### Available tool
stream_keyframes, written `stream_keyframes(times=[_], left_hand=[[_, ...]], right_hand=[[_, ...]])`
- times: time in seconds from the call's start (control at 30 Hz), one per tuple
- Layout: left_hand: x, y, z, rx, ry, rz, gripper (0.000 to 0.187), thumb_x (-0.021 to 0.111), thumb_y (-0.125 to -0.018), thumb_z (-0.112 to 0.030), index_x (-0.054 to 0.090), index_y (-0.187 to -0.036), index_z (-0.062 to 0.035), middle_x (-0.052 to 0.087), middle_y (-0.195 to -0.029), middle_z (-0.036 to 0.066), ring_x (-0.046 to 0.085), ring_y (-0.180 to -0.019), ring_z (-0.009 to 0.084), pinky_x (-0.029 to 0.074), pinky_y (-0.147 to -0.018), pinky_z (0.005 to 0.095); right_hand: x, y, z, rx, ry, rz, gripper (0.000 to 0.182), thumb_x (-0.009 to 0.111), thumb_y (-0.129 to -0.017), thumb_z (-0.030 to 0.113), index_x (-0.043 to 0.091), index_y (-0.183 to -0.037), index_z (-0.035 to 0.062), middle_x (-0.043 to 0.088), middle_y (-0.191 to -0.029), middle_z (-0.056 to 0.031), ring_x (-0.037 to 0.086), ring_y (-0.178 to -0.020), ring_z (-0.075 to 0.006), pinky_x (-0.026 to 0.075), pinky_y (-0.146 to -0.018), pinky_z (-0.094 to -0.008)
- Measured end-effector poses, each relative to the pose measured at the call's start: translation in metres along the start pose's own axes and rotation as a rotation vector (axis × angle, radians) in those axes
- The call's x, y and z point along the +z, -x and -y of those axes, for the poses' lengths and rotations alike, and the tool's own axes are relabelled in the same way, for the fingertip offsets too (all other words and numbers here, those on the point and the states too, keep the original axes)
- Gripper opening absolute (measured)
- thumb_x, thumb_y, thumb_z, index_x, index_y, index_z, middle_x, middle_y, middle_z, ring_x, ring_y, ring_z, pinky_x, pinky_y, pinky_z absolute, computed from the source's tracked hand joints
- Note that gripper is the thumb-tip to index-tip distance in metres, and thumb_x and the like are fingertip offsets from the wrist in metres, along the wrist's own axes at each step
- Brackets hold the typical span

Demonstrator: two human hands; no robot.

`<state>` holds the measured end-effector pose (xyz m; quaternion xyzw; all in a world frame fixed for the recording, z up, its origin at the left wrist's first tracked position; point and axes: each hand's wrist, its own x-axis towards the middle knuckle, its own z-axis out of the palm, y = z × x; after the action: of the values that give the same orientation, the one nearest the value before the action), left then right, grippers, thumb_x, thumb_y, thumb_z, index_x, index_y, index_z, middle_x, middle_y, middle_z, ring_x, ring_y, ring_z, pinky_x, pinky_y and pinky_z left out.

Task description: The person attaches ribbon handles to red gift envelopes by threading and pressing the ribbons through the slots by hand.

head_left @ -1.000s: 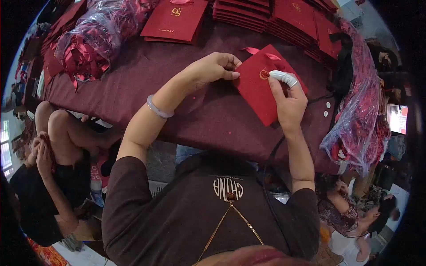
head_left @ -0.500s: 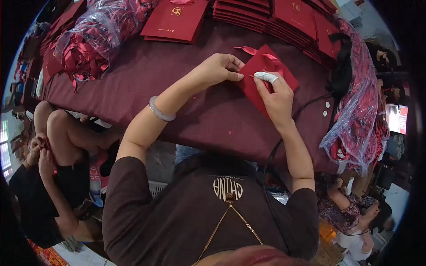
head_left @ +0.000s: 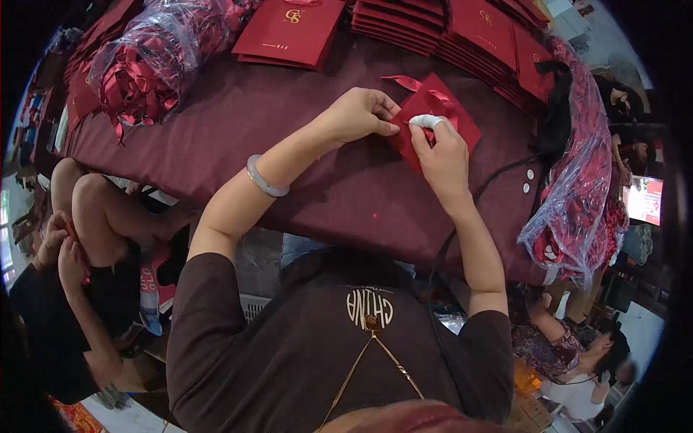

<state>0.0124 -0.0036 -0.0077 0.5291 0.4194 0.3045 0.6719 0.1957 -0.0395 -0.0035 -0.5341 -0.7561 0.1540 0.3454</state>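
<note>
A red paper gift bag [head_left: 462,130] lies turned at an angle on the cloth-covered table. My left hand [head_left: 366,115] is closed on its left edge, thumb in front and fingers partly hidden behind. A shiny red ribbon [head_left: 402,81] trails from the bag's upper left side, and more of it shows on the bag. Over the bag, my right hand [head_left: 442,151] pinches thumb and index finger together on the red ribbon, partly hidden by the fingers. White wrapping [head_left: 426,121] covers that index finger.
Stacked red bags [head_left: 401,25] line the far side, near another bag [head_left: 289,32]. Plastic-wrapped ribbon bundles lie left [head_left: 137,79] and right [head_left: 570,209]. A black cable [head_left: 498,173] crosses the right side. Another person's hands [head_left: 65,249] are at left; more people sit at right.
My right hand has shifted slightly left and up over the bag, its index finger more bent. My left hand stays at the bag's edge. The view has shifted a little.
</note>
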Motion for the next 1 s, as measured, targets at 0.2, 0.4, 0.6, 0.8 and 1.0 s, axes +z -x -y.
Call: stream_keyframes(times=[0.2, 0.4, 0.6, 0.8, 1.0], left_hand=[[0.0, -0.003, 0.005, 0.043, -0.041, 0.005, 0.023, 0.067, -0.077, 0.004, 0.061, -0.098, 0.0039, 0.064, -0.086, 0.004, 0.057, -0.078, 0.0083, 0.047, -0.073, 0.0212], [0.003, -0.005, 0.012, 0.106, -0.11, -0.069, 0.025, 0.072, -0.07, 0.004, 0.062, -0.093, 0.0041, 0.065, -0.08, 0.007, 0.06, -0.072, 0.011, 0.049, -0.066, 0.0232], [0.009, -0.001, 0.01, 0.097, -0.165, -0.105, 0.026, 0.073, -0.07, 0.001, 0.063, -0.094, 0.0033, 0.067, -0.08, 0.01, 0.063, -0.072, 0.0139, 0.05, -0.067, 0.0262], [0.02, 0.007, 0.007, 0.165, -0.349, -0.184, 0.028, 0.074, -0.069, -0.008, 0.064, -0.093, 0.003, 0.068, -0.081, 0.012, 0.065, -0.074, 0.0173, 0.051, -0.07, 0.03], [0.016, 0.01, -0.003, 0.239, -0.242, -0.187, 0.029, 0.071, -0.073, -0.01, 0.065, -0.099, 0.0021, 0.068, -0.083, 0.01, 0.064, -0.075, 0.0144, 0.051, -0.07, 0.0272]], right_hand=[[0.007, -0.001, -0.003, 0.002, 0.043, 0.002, 0.016, 0.059, -0.086, 0.018, 0.063, -0.09, 0.0034, 0.062, -0.089, -0.0119, 0.062, -0.08, -0.0307, 0.048, -0.067, -0.0405], [0.006, 0.0, 0.004, -0.223, 0.295, -0.014, 0.012, 0.058, -0.086, 0.013, 0.059, -0.089, 0.0015, 0.056, -0.086, -0.011, 0.059, -0.078, -0.0279, 0.049, -0.064, -0.0374], [-0.006, -0.005, 0.006, -0.417, 0.44, 0.066, 0.008, 0.057, -0.08, 0.006, 0.057, -0.087, 0.0015, 0.051, -0.083, -0.0098, 0.055, -0.078, -0.0253, 0.049, -0.064, -0.0352], [-0.003, 0.0, 0.008, -0.345, 0.38, 0.045, 0.01, 0.059, -0.082, 0.008, 0.057, -0.089, 0.0009, 0.052, -0.081, -0.0101, 0.057, -0.075, -0.0258, 0.049, -0.064, -0.0355], [-0.015, -0.005, 0.007, 0.137, -0.223, 0.027, 0.019, 0.067, -0.082, 0.015, 0.063, -0.096, 0.0025, 0.066, -0.084, -0.0102, 0.064, -0.075, -0.0216, 0.048, -0.068, -0.0291]])
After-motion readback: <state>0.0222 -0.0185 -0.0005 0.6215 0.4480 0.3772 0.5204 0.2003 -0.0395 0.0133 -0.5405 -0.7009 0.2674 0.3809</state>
